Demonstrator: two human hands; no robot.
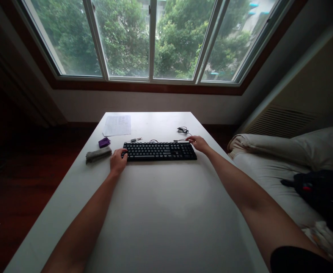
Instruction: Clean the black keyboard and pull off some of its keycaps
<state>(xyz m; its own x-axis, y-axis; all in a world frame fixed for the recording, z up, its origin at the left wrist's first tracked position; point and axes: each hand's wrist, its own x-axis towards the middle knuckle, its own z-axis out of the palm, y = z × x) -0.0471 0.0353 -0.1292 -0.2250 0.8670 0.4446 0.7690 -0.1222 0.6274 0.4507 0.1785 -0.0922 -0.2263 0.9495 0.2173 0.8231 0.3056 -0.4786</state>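
A black full-size keyboard point(161, 151) lies flat across the white table. My left hand point(118, 160) grips its left end, with the thumb over the edge keys and the fingers around the side. Behind the keyboard's far right corner, the fingers of my right hand point(199, 143) come together at the end of a thin light-coloured rod point(181, 141). What kind of rod it is cannot be made out. Close beyond that hand sits a coiled black cable point(183, 130). Beside my left hand lies a rolled grey cloth point(98, 154).
A purple folded piece point(104, 142) lies behind the grey cloth, and a printed paper sheet point(117, 125) at the far left of the table point(161, 212). A small slim item point(136, 140) rests behind the keyboard. A bed with a dark bag point(322, 193) stands to the right.
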